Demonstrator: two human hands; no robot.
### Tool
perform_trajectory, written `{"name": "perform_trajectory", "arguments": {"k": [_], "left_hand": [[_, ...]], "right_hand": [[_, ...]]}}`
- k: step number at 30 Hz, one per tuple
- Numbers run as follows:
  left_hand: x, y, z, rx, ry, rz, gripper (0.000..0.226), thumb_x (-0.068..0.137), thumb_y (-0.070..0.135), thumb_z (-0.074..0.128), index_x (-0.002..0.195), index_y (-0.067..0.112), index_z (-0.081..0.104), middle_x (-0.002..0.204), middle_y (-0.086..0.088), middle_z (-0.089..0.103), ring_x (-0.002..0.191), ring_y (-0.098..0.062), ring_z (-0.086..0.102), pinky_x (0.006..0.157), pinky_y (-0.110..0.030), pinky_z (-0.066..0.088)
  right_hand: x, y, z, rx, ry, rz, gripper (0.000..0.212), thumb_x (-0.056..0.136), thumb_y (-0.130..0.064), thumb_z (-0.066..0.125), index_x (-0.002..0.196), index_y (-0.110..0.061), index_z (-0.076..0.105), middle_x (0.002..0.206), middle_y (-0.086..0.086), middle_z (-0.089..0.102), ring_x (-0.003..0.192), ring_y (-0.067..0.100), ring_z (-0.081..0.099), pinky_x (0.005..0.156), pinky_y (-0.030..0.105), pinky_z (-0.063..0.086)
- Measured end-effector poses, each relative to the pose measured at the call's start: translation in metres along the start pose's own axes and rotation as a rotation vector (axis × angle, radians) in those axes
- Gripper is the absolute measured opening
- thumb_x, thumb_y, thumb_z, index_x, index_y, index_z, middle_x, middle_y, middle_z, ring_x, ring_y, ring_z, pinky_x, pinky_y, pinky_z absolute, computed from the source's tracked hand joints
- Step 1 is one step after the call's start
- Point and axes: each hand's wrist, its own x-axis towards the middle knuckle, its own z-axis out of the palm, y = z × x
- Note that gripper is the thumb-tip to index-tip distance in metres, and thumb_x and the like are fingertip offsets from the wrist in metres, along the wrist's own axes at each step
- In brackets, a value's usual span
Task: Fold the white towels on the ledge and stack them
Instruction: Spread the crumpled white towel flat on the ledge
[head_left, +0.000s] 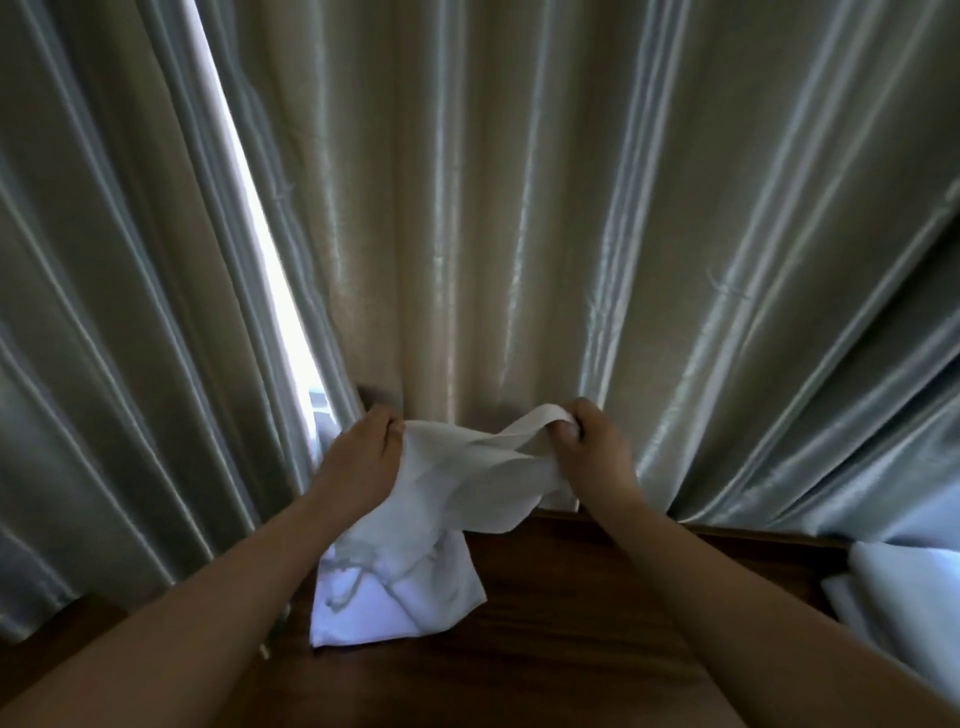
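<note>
There is one view only, from a wide-angle camera on the person's head. It looks forward and down along both forearms to the wooden ledge (597, 597), close below. It faces the curtain (519, 208) squarely, which fills the upper frame; its folds fan outward from lens distortion. The hands sit just below centre.

white towel (457, 483): soft matt cloth, thin and crumpled, a frayed loose thread along its lower hem. ledge (571, 613): dark brown wood, visible grain, smooth with a low sheen. curtains (519, 208): grey-beige satin-like fabric, glossy, light streaks on the pleats. second white cloth (893, 587): matt, soft folds.
</note>
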Motion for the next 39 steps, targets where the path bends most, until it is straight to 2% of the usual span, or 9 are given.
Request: {"name": "perform_trajectory", "arguments": {"k": [6, 10, 14, 18, 21, 24, 26, 32, 39], "left_hand": [[-0.034, 0.083, 0.051, 0.072, -0.184, 0.059, 0.045, 0.086, 0.068, 0.043, 0.086, 0.025, 0.057, 0.078, 0.005, 0.06, 0.07, -0.014, 0.06, 0.062, -0.034, 0.048], [-0.064, 0.13, 0.085, 0.079, -0.166, 0.171, 0.035, 0.094, 0.05, 0.047, 0.071, 0.024, 0.054, 0.064, 0.006, 0.051, 0.064, -0.008, 0.05, 0.062, -0.031, 0.035], [-0.09, 0.162, 0.098, 0.054, -0.155, 0.139, 0.036, 0.097, 0.048, 0.044, 0.079, 0.021, 0.06, 0.071, 0.002, 0.062, 0.07, -0.009, 0.059, 0.066, -0.034, 0.046], [-0.122, 0.186, 0.097, 0.033, -0.226, 0.11, 0.032, 0.096, 0.044, 0.051, 0.086, 0.019, 0.068, 0.078, 0.002, 0.069, 0.08, -0.006, 0.062, 0.067, -0.016, 0.044], [-0.136, 0.194, 0.091, -0.003, -0.472, -0.075, 0.033, 0.088, 0.059, 0.052, 0.078, 0.035, 0.072, 0.076, 0.019, 0.069, 0.08, 0.004, 0.062, 0.067, -0.015, 0.04], [-0.147, 0.19, 0.086, 0.051, -0.847, -0.327, 0.032, 0.087, 0.059, 0.054, 0.064, 0.042, 0.069, 0.069, 0.024, 0.067, 0.071, 0.006, 0.061, 0.07, -0.016, 0.04], [-0.149, 0.18, 0.084, 0.037, -0.906, -0.4, 0.029, 0.09, 0.053, 0.055, 0.078, 0.034, 0.073, 0.083, 0.016, 0.071, 0.082, 0.001, 0.063, 0.071, -0.015, 0.041], [-0.132, 0.137, 0.105, 0.147, -0.919, -0.456, 0.03, 0.091, 0.053, 0.055, 0.1, 0.029, 0.07, 0.101, 0.014, 0.068, 0.095, -0.001, 0.06, 0.075, -0.013, 0.04], [-0.141, 0.044, 0.22, 0.55, -0.378, -0.186, 0.033, 0.091, 0.027, 0.051, 0.119, 0.015, 0.064, 0.113, -0.017, 0.064, 0.102, -0.04, 0.06, 0.084, -0.045, 0.051]], "right_hand": [[-0.015, 0.057, -0.1, -0.141, -0.075, 0.067, 0.033, 0.092, -0.041, 0.055, 0.068, -0.019, 0.056, 0.063, 0.0, 0.055, 0.059, 0.017, 0.053, 0.047, 0.027, 0.037], [-0.037, 0.111, -0.163, -0.216, -0.157, 0.105, 0.036, 0.088, -0.049, 0.062, 0.083, -0.014, 0.057, 0.074, -0.003, 0.057, 0.065, 0.014, 0.054, 0.051, 0.027, 0.039], [-0.061, 0.163, -0.219, -0.348, -0.308, 0.002, 0.037, 0.075, -0.048, 0.076, 0.09, -0.022, 0.054, 0.08, -0.007, 0.06, 0.072, 0.014, 0.057, 0.06, 0.033, 0.044], [-0.086, 0.217, -0.248, -0.635, -0.537, -0.118, 0.036, 0.088, -0.037, 0.067, 0.12, -0.024, 0.062, 0.12, 0.002, 0.064, 0.109, 0.024, 0.061, 0.088, 0.033, 0.046], [-0.097, 0.253, -0.27, -0.681, -0.803, 0.063, 0.053, 0.085, -0.046, 0.069, 0.13, -0.018, 0.063, 0.132, 0.007, 0.062, 0.118, 0.024, 0.058, 0.099, 0.033, 0.045], [-0.109, 0.273, -0.293, -0.685, -1.099, 0.109, 0.08, 0.06, -0.086, 0.061, 0.109, -0.024, 0.073, 0.109, 0.001, 0.072, 0.097, 0.019, 0.066, 0.089, 0.036, 0.053], [-0.116, 0.27, -0.304, -0.674, -1.165, 0.088, 0.07, 0.063, -0.082, 0.063, 0.101, -0.024, 0.073, 0.1, -0.001, 0.072, 0.092, 0.019, 0.066, 0.084, 0.036, 0.052], [-0.089, 0.286, -0.284, -0.66, -1.115, 0.167, 0.049, 0.081, -0.054, 0.07, 0.115, -0.019, 0.07, 0.099, -0.007, 0.064, 0.085, 0.006, 0.059, 0.072, 0.021, 0.046], [-0.099, 0.365, -0.179, -0.763, -0.602, 0.263, 0.055, 0.092, -0.035, 0.058, 0.144, -0.031, 0.039, 0.145, 0.005, 0.045, 0.136, 0.03, 0.039, 0.111, 0.05, 0.034]]}}
